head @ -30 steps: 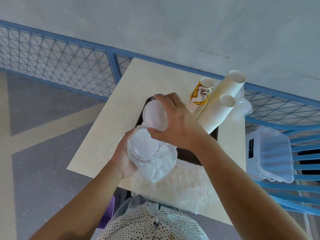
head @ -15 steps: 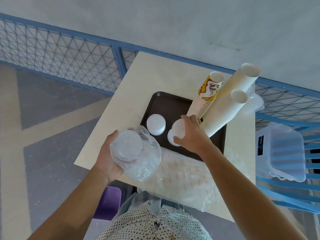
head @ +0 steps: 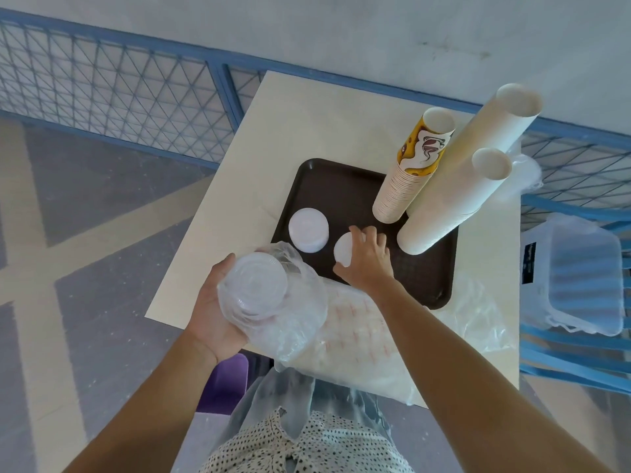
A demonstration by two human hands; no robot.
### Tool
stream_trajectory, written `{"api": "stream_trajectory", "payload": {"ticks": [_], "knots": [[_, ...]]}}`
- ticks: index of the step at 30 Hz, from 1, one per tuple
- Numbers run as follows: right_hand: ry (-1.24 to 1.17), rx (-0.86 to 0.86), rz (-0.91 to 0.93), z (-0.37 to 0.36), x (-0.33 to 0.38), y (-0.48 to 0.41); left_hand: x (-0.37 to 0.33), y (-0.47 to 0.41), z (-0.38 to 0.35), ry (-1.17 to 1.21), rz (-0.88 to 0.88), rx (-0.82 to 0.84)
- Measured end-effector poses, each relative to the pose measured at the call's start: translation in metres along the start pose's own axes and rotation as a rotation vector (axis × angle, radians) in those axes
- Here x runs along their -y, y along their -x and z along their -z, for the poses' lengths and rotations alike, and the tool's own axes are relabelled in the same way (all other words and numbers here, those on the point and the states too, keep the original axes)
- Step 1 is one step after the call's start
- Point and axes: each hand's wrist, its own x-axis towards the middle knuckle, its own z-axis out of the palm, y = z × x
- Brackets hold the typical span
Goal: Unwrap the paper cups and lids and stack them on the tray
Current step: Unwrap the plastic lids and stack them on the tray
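A dark tray (head: 327,186) is seen from above on a pale table (head: 307,107). A bag of clear lids (head: 259,285) is cradled in the left hand (head: 211,312), thumb and fingers curled round it, above the table's near edge. A small white lid stack (head: 343,256) on the tray is gripped from above by the right hand (head: 367,262). A second lid stack (head: 308,229) stands just beside it. Three tall cup stacks (head: 461,186) stand on the tray's right side.

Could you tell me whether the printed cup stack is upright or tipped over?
Upright: the printed cup stack stands on end on the tray, not lying flat.
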Motion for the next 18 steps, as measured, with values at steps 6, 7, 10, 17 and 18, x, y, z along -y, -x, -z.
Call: {"api": "stream_trajectory", "payload": {"ticks": [6,7,10,17,18], "knots": [[-0.067,-0.026,-0.053,-0.016,0.003,0.001,0.002,-0.001,-0.001,-0.020,0.022,0.003],[-0.068,-0.028,-0.065,-0.018,0.004,0.001,0.002,-0.001,-0.001,-0.017,0.019,-0.002],[-0.067,-0.058,-0.088,-0.023,0.006,0.001,0.001,-0.001,-0.003,-0.025,0.008,0.004],[-0.019,-0.107,-0.069,-0.030,0.008,-0.004,-0.005,-0.001,-0.002,-0.029,-0.003,0.011],[0.006,-0.109,-0.057,-0.031,0.008,-0.005,-0.005,-0.001,-0.003,-0.040,-0.007,0.012]]}}
